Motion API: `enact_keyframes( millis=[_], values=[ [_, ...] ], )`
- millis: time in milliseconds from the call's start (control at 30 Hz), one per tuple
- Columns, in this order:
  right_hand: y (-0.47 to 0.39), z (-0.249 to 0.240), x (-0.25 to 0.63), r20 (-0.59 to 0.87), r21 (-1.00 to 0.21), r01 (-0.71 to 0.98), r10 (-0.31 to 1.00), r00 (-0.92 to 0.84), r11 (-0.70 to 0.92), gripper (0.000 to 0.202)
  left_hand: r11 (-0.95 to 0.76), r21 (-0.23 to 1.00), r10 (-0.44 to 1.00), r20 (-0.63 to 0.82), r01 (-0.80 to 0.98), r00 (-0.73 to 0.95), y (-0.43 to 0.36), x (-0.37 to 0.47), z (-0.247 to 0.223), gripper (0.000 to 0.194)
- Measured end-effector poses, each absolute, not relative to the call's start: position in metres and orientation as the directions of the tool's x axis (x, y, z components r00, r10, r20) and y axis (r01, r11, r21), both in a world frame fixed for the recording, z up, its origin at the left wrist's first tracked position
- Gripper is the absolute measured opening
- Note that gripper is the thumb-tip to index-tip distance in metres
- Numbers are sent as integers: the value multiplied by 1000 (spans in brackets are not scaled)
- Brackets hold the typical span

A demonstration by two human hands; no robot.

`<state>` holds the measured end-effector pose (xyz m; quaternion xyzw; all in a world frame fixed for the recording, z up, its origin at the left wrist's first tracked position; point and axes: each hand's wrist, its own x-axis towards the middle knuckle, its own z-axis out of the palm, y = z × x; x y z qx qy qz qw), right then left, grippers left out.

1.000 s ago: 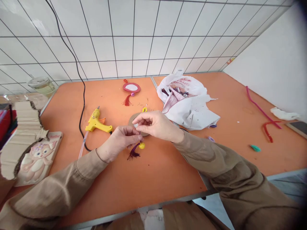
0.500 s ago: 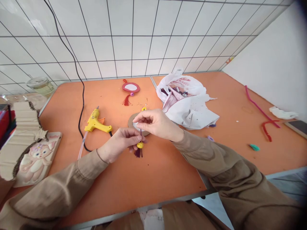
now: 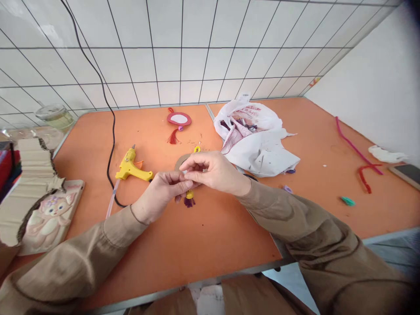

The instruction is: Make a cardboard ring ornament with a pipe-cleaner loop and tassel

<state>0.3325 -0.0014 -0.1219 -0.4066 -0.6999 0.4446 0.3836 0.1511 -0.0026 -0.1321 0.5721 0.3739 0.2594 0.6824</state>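
Tassel: since half a second ago, the purple tassel [image 3: 189, 203] and its yellow bead [image 3: 189, 195] have been drawn up closer to the fingers; the dark strand seen then between the hands is now hidden.
Desk: the tassel is hung over the middle of the desk [image 3: 197, 253], between its far and near edges.
Left hand: in the left hand [image 3: 164, 192] the tassel's top is pinched narrowly – the exact grip is covered.
Right hand: the fingertips of the right hand [image 3: 215, 173] are brought together beside the left ones; whether the strand is held there is not shown.
Brown ring: the brown ring [image 3: 180, 162], partly covered by the right hand, could be pushed aside if it is brushed by the knuckles.
Strand: if the pinch is loosened, it could slip, and the bead be dropped.
Cord: the black cord [image 3: 113, 127], curved down from the desk's far edge, could be caught by the left sleeve [image 3: 123, 229] – then the glue gun [image 3: 133, 168] might be dragged.
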Motion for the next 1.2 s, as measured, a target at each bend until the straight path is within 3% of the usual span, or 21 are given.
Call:
enact_keyframes(
  millis=[100,167,267,367,467,567,800,1033,1200],
  values=[
    [5,-122,338,184,-895,317,908,-377,313,12,80,987,792,-147,139,593,2,145,-118,23],
    [8,-121,342,134,-809,469,887,-441,355,9,-18,986,794,-88,169,601,4,141,-107,18],
    [9,-120,344,-8,-516,721,838,-545,463,9,3,978,793,-129,209,595,8,137,-97,22],
    [7,-126,342,-69,-226,800,810,-583,557,17,15,947,797,-205,320,568,10,138,-99,23],
    [7,-132,339,-54,-125,787,788,-613,603,16,133,926,764,-322,353,559,12,140,-107,24],
    [8,-133,340,-53,-166,807,812,-581,566,9,256,915,735,-395,313,552,13,143,-116,23],
    [16,-128,347,17,-436,776,866,-499,456,6,420,884,768,-467,206,439,10,147,-129,20],
    [15,-120,346,46,-679,649,901,-431,344,4,438,882,811,-472,174,346,5,154,-128,18],
    [13,-117,346,36,-759,579,906,-421,299,7,429,892,823,-452,143,345,4,158,-126,12]
  ],
)
